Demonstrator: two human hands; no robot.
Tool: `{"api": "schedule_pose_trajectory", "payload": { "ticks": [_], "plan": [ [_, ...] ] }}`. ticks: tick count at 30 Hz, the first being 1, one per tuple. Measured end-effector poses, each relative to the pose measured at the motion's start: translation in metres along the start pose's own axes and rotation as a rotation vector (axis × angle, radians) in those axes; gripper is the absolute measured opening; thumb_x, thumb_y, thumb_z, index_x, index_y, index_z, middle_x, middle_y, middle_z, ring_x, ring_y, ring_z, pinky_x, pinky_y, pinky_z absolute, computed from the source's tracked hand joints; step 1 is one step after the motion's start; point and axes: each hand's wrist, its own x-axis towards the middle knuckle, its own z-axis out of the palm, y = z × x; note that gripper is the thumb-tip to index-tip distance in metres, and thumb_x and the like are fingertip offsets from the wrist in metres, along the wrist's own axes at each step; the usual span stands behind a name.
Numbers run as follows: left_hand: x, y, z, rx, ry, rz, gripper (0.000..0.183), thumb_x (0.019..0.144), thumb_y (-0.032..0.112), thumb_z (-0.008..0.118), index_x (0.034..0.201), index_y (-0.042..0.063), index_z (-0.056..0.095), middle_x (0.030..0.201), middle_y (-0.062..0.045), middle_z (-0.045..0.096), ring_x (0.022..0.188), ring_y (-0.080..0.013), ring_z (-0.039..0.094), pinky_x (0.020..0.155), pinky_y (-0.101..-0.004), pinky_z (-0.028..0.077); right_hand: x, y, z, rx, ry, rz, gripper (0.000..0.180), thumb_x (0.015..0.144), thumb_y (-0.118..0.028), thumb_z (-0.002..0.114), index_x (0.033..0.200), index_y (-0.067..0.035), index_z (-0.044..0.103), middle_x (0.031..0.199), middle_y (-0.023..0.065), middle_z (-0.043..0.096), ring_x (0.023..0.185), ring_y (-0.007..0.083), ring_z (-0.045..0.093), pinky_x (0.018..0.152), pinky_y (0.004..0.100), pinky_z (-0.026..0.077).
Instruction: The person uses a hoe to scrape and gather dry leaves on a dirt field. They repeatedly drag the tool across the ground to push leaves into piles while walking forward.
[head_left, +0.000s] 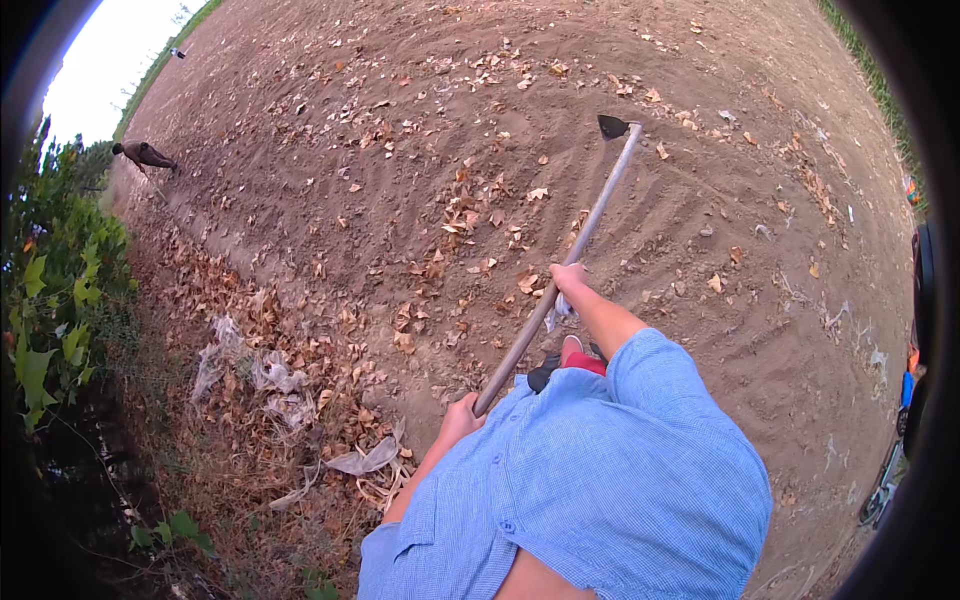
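Both my hands hold a long-handled hoe that slants away across the bare soil. My left hand (459, 420) wraps the handle near its butt end, close by my blue shirt. Farther up the wooden handle (600, 199), my right hand (570, 279) grips it around the middle. At the far end is the dark metal hoe blade (613, 127), turned to the left; I cannot tell whether it touches the ground. Under my right hand is a whitish scrap (557, 311), partly hidden. My shoe (572, 345) shows just below it.
Dry leaves (461, 217) litter the soil. Plastic film scraps (277, 375) and dry stalks lie at left beside green leafy plants (52, 322). A person (146, 155) bends over a long tool at far left; another figure (178, 53) is farther off. A bicycle (881, 487) is at the right rim.
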Motion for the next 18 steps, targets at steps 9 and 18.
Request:
{"api": "schedule_pose_trajectory", "payload": {
  "ticks": [9, 18],
  "plan": [
    [0.215, 0.115, 0.033, -0.102, 0.08, 0.0, 0.021, 0.067, 0.016, 0.061, 0.08, -0.001, 0.057, 0.07, -0.018, 0.061, 0.066, -0.0284, 0.062, 0.059, -0.0382, 0.047, 0.016, -0.06, 0.013, -0.151, -0.062, -0.189, 0.052, 0.067, -0.042, 0.06, 0.087, 0.006, 0.064, 0.089, 0.0265, 0.062, 0.088, 0.0364, 0.061, 0.078, 0.04, 0.047],
    [0.237, 0.029, 0.057, -0.025, -0.143, -0.248, 0.014, 0.071, 0.01, 0.055, 0.079, -0.002, 0.058, 0.059, -0.013, 0.057, 0.043, -0.023, 0.055, 0.038, -0.0353, 0.043, -0.007, 0.06, -0.031, -0.418, -0.328, -0.003, 0.036, 0.076, -0.03, 0.045, 0.065, -0.001, 0.064, 0.06, 0.0064, 0.065, 0.06, 0.0162, 0.063, 0.058, 0.0255, 0.049]
  ]
}}
